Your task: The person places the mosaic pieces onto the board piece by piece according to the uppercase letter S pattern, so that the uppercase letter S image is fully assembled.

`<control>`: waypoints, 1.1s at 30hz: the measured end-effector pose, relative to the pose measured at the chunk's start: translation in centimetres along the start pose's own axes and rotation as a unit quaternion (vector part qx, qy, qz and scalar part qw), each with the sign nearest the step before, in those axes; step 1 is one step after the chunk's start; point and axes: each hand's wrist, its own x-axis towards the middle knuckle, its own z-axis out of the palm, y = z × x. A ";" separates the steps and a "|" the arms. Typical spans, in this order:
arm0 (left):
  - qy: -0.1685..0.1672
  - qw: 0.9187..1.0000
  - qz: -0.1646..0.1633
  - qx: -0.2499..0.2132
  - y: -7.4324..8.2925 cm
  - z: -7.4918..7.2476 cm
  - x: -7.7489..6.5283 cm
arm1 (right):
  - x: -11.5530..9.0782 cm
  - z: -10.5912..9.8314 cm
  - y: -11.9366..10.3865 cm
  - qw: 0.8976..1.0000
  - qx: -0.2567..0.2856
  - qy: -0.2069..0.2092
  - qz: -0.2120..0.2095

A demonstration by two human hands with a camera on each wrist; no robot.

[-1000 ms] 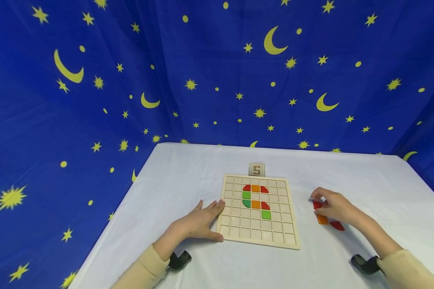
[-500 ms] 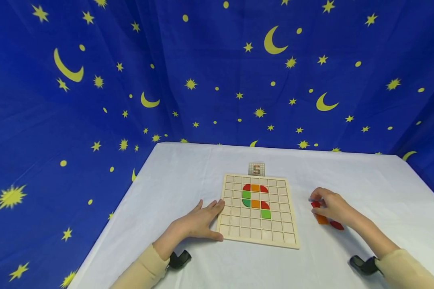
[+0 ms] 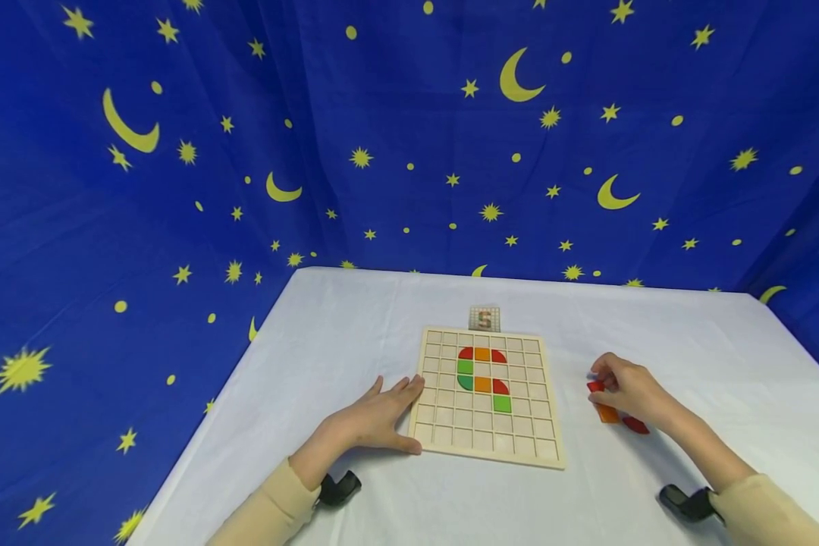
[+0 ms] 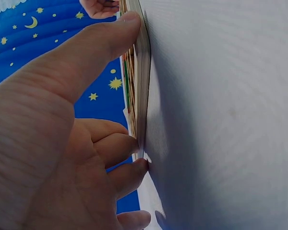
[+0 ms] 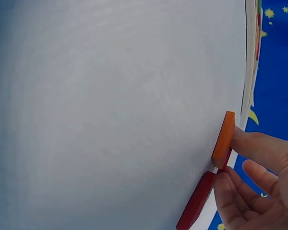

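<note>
A square wooden grid board [image 3: 450,440] lies flat on the white table. Red, orange and green tiles sit in its cells, forming a curved figure. My left hand [image 3: 378,421] rests at the board's left edge, fingers spread; in the left wrist view the thumb [image 4: 115,38] touches the board's side. To the right of the board, my right hand [image 3: 631,387] pinches a red tile [image 3: 594,386] between thumb and fingers. Close by lie an orange square tile [image 3: 608,414] and another red tile [image 3: 635,425], partly under the hand. In the right wrist view the orange tile [image 5: 224,140] covers most of the pinched one.
A small pattern card [image 3: 484,319] with an S-like figure lies just beyond the board's far edge. A blue curtain [image 3: 409,136] with moons and stars hangs behind and beside the table. Black wrist devices [image 3: 688,502] sit below both wrists.
The right hand's fingers have shifted slightly around the red tile, which has tilted and moved a little to the left. The left hand and board have stayed in place.
</note>
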 end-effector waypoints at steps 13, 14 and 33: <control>-0.002 1.000 -0.001 -0.002 -0.1 -0.1 0.0 | 0.0 -2.4 -1.4 1.000 0.000 0.026 -0.013; -0.002 1.000 -0.001 -0.002 -0.1 -0.1 0.0 | 0.0 -2.5 -1.6 0.999 0.000 0.030 -0.020; -0.002 1.000 0.001 0.002 -0.1 0.0 0.1 | -0.5 -2.2 -5.5 0.996 0.008 0.047 -0.072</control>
